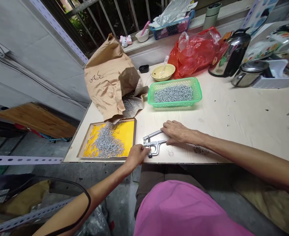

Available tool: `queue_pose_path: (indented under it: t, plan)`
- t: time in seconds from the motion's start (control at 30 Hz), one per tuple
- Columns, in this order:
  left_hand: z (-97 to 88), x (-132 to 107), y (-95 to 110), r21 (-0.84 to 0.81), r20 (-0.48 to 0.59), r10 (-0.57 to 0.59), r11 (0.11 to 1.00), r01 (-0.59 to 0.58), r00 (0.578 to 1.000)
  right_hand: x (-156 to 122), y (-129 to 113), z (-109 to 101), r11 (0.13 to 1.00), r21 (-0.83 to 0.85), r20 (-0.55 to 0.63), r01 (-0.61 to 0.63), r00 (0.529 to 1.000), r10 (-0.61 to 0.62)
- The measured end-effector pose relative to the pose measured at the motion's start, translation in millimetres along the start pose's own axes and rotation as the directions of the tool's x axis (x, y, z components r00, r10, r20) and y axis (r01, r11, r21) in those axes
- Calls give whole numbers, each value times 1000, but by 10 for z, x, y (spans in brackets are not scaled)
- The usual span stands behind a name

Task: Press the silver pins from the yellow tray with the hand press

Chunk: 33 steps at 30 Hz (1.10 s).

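Observation:
My right hand (177, 131) is closed round the spread handles of grey metal hand pliers (154, 143), which look like snap-fastener pliers with a spring between the arms. The pliers lie at the table's front edge, jaws toward the left. My left hand (137, 154) is pinched right beside the jaw; what its fingertips hold is too small to make out. Just left of that hand sits a shallow tray (128, 129) with a yellow bottom and a heap of small silvery metal pieces (107, 142). More such pieces fill a green plastic basket (197, 93) behind the pliers.
A brown paper bag (102, 82) spills metal pieces behind the tray. Farther back are a yellow bowl (169, 69), a red plastic bag (196, 52), a kettle (237, 49) and a steel pot (249, 73). The table's front edge (208, 163) runs close to my lap.

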<state>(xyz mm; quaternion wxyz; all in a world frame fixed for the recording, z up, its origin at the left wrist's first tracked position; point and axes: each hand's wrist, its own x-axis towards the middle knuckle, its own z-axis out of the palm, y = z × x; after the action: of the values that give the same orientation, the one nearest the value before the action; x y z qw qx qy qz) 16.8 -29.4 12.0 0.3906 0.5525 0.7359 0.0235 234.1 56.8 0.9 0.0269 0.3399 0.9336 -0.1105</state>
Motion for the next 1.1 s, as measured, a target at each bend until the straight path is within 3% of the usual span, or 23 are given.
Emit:
queue_pose_path:
  t: [0.03, 0.1, 0.2, 0.3, 0.5, 0.7, 0.9, 1.0, 1.1]
  plan:
    - [26, -28, 14, 124, -111, 133, 985, -119, 985, -8, -11, -5, 1000, 5, -1, -5, 1000, 5]
    - [98, -43, 73, 343, -207, 397, 885, -314, 894, -20, -34, -11, 1000, 11, 0, -16, 1000, 16]
    - [223, 67, 206, 527, -140, 630, 700, -481, 764, -36, -64, -11, 999, 11, -1, -31, 1000, 31]
    - [296, 263, 321, 594, -57, 701, 596, -541, 711, -54, -72, -2, 999, 18, 4, -40, 999, 40]
    - [242, 449, 427, 630, 49, 689, 541, -557, 724, -80, -57, -62, 993, -5, 65, -120, 991, 120]
    - [234, 442, 521, 623, 45, 658, 569, -536, 751, -62, -50, -75, 995, -33, 69, -98, 993, 101]
    - [224, 511, 600, 614, 36, 619, 606, -506, 784, -22, 44, 33, 989, 60, 68, -135, 989, 130]
    - [211, 503, 574, 616, 36, 630, 597, -514, 776, -10, 83, 28, 991, 46, 62, -124, 991, 121]
    - [295, 412, 458, 600, -44, 675, 607, -521, 736, -49, 141, -2, 997, 43, 23, -63, 998, 62]
